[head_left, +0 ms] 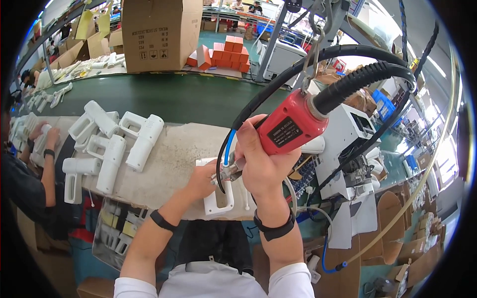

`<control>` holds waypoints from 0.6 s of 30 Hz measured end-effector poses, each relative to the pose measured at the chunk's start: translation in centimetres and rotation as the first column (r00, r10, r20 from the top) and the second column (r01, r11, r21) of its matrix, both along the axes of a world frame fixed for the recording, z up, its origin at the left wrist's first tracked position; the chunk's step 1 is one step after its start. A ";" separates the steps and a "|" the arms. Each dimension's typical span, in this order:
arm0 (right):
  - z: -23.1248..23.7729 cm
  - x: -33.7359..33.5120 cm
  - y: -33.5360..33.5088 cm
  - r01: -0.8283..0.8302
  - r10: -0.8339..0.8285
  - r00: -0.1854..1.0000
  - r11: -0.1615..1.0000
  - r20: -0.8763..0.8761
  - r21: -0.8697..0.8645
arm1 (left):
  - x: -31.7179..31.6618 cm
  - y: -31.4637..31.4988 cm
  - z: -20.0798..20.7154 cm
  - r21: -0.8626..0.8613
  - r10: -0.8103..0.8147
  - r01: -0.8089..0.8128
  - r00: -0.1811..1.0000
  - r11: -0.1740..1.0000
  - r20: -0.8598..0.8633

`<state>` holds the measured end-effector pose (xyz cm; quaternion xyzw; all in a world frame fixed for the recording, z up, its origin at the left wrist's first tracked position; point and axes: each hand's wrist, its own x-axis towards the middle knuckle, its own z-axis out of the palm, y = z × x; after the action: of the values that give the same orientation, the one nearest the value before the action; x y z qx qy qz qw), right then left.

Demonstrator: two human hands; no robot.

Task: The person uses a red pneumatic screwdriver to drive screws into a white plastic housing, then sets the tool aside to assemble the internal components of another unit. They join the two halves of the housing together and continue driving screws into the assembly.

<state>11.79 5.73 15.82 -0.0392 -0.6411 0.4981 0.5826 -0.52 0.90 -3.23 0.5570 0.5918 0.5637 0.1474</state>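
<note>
My right hand [263, 161] is wrapped around a red electric screwdriver [298, 121], which hangs from a metal hook with a thick black cable at its top. Its metal nose [231, 171], fed by a blue tube, points down at a white handheld-device housing [213, 204] with a loop handle, lying on the bench in front of me. Closed against this housing beside the nose is my left hand [201, 181]; its fingertips are partly hidden. The exact spot where the nose meets the housing is covered by my hands.
Several similar white housings [112, 164] lie to the left on the cardboard-topped bench [174, 144]. Beyond runs a green conveyor belt [184, 94] with a large carton [161, 35] and orange boxes [231, 52]. A co-worker's hand [49, 136] is at far left; a white machine [348, 144] stands right.
</note>
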 end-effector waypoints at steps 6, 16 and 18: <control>-2.9 -1.6 1.5 0.014 -0.012 1.000 0.996 0.022 -0.088 | -0.2 -1.4 3.1 -0.082 -0.049 0.048 0.999 0.995 -0.012; -8.4 -3.6 4.3 0.162 -0.145 0.977 0.981 0.157 -0.102 | -4.0 -2.5 -1.1 -0.496 0.107 -0.140 0.990 0.857 -0.095; -8.5 -3.6 4.5 0.145 -0.125 0.976 0.984 0.177 -0.106 | -3.7 -2.4 -1.1 -0.474 0.110 -0.114 0.993 0.873 -0.038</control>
<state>8.18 10.25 7.29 -0.1595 -0.6535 0.4893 0.5551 -4.19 -1.55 -4.32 0.4713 0.7439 0.4062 0.2439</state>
